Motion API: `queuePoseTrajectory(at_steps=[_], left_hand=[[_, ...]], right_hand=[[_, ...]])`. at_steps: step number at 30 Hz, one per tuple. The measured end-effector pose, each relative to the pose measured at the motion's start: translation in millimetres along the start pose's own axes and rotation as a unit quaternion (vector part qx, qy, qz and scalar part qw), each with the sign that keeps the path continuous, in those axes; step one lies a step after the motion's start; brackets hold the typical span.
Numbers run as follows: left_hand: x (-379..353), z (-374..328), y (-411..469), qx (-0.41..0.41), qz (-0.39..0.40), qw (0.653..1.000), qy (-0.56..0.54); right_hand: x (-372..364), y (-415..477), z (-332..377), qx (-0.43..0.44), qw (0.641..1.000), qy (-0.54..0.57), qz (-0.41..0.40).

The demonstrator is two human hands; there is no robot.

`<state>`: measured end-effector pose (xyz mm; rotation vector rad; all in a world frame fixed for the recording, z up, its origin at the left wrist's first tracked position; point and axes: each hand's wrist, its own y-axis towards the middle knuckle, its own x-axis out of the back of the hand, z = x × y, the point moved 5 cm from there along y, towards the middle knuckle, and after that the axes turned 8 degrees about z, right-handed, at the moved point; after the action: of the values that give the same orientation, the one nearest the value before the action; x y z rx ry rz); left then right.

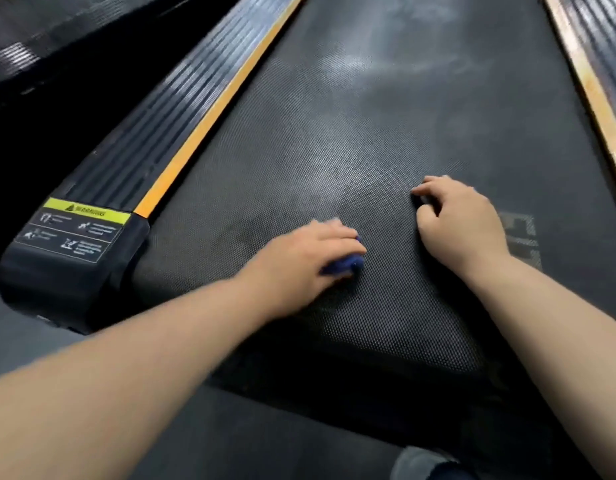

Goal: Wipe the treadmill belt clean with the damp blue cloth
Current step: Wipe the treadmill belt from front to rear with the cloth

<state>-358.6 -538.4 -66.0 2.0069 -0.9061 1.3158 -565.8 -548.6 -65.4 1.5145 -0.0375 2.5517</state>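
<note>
On smudged belt (386, 133), blue cloth (348, 263), orange-edged rails (168, 133)

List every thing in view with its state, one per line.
left hand: grips the blue cloth against the treadmill belt.
blue cloth: bunched, mostly hidden under the left hand.
right hand: rests on the treadmill belt, fingers bent, holding nothing.
treadmill belt: pale smears farther up.
warning label: stuck flat on the left end cap.
</note>
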Motion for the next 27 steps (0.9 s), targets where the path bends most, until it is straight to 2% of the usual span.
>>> queuePoseTrajectory(at_steps=[1,3,5,6,7,10,12,14,18,19,21,24,26,27], left_hand=[[6.3,20.4,7.0,0.013,-0.010,1.000,0.013],[23.6,62.8,20.0,0.116,-0.057,0.992,-0.007],[24.3,68.3,31.1,0.199,-0.110,0.974,-0.025],[19.0,55.3,34.7,0.195,-0.117,0.973,-0.042],[12.4,35.0,36.0,0.152,-0.108,0.981,-0.059],[-15.1,-25.2,17.9,-0.030,-0.013,0.996,-0.081],[-11.9,-21.0,19.7,-0.071,0.034,0.994,-0.071],[-3.2,5.4,40.2,-0.077,0.023,0.996,-0.032],[20.7,77.5,102.8,0.120,-0.043,0.992,-0.008],[17.7,77.0,108.6,0.140,-0.043,0.989,-0.008],[13.1,59.9,95.0,0.097,-0.030,0.995,-0.027],[4.3,27.1,39.9,-0.045,0.008,0.997,-0.055],[6.5,33.8,44.0,-0.070,0.032,0.996,-0.039],[8.7,41.8,58.1,-0.057,0.025,0.998,-0.020]], right_hand=[[0.0,1.0,0.4,-0.003,1.000,-0.002,-0.002],[-1.1,0.5,1.2,-0.006,1.000,0.003,-0.005],[-2.0,0.4,-0.3,-0.006,1.000,0.008,-0.007],[-2.4,1.3,-1.5,-0.006,1.000,0.008,-0.006],[-3.1,2.0,-2.4,-0.007,1.000,0.007,-0.005],[-4.4,4.4,-4.1,-0.002,1.000,0.001,-0.002],[-5.7,4.0,-5.0,-0.006,1.000,0.003,0.001],[-6.1,4.8,-5.1,-0.007,1.000,0.007,0.000],[-5.6,6.3,-3.3,-0.011,1.000,0.006,-0.007],[-4.9,6.3,-4.5,-0.012,1.000,0.001,-0.010],[-5.4,7.6,-5.3,-0.014,1.000,0.000,-0.015],[-8.4,8.1,-5.1,-0.013,1.000,-0.002,-0.014],[-7.3,8.5,-6.4,-0.013,1.000,-0.009,-0.020],[-7.3,8.7,-6.2,-0.014,1.000,-0.011,-0.020]])
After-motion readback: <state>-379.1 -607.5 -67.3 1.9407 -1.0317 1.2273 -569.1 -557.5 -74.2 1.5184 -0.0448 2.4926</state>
